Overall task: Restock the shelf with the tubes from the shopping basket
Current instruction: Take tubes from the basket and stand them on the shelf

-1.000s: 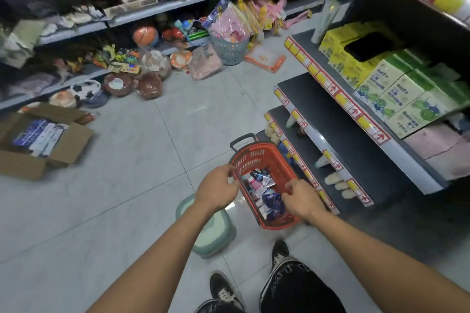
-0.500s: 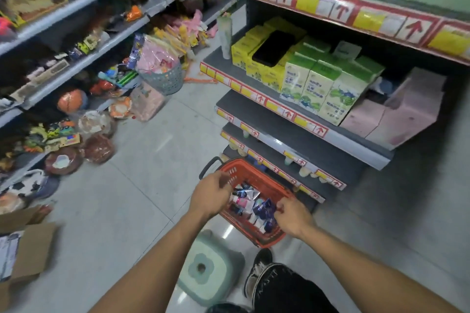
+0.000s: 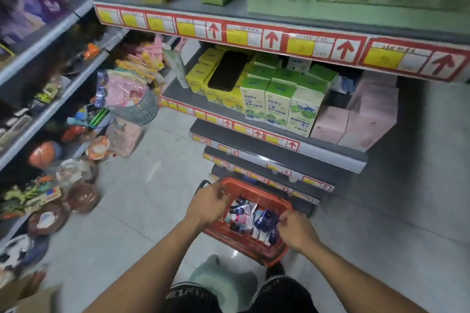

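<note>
A red shopping basket (image 3: 229, 237) stands on the floor against the bottom of the shelf unit, holding several tubes (image 3: 240, 213) in white, pink and dark blue. My left hand (image 3: 208, 207) curls over the basket's left rim. My right hand (image 3: 297, 232) is at the basket's right side and pinches a dark blue tube (image 3: 265, 220) that sticks up from the pile. The lower dark shelves (image 3: 254, 136) step out above the basket, with red and yellow price strips along their edges.
A middle shelf carries yellow boxes (image 3: 198, 76), green and white cartons (image 3: 277, 107), pink boxes (image 3: 366, 119) and a flat black object (image 3: 229, 71). A green stool (image 3: 223, 279) sits between my legs. A grey toy basket (image 3: 138, 109) and balls line the left aisle side.
The view has swung up and right towards the shelf unit. Both hands stayed at the basket, and the right hand has closed on a dark blue tube.
</note>
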Tool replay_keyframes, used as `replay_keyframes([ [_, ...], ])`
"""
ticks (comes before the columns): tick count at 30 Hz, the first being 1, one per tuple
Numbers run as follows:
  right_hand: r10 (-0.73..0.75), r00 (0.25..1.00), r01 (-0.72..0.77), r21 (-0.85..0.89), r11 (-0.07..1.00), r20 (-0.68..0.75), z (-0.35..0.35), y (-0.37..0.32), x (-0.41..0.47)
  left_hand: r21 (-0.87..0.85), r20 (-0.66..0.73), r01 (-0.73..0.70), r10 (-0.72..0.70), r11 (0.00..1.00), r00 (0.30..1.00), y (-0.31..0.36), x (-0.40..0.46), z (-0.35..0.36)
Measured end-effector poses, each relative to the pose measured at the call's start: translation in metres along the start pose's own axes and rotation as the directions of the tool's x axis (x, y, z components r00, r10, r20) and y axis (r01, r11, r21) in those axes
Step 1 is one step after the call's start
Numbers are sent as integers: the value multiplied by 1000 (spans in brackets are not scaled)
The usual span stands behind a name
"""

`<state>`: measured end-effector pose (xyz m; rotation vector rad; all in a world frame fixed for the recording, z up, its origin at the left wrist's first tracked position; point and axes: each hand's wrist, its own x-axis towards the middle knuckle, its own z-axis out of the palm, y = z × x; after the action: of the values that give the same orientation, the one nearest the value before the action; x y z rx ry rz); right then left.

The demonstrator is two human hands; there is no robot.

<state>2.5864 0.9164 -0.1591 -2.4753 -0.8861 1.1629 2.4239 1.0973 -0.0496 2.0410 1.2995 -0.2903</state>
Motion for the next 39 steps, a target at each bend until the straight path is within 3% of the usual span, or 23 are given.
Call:
replay_keyframes([
  [6, 95, 993, -87, 103, 991, -72, 3, -8, 7, 57, 111, -120, 113, 991, 987, -5, 37, -13],
  [13, 299, 941, -261, 221, 940, -157, 53, -3, 26, 77, 266, -285, 256, 955, 930, -35, 98, -36],
  [22, 371, 908, -301, 312, 901, -196, 50, -113, -16, 53, 354, -437, 393, 898, 849, -76, 144, -77],
  [27, 437, 879, -390, 237, 890, -191, 60, -113, -9, 81, 393, -415, 354, 906, 849, -89, 160, -73],
  [39, 324, 946, -316, 170, 933, -23, 103, -22, 44, 70, 368, -289, 244, 955, 897, -90, 169, 13],
])
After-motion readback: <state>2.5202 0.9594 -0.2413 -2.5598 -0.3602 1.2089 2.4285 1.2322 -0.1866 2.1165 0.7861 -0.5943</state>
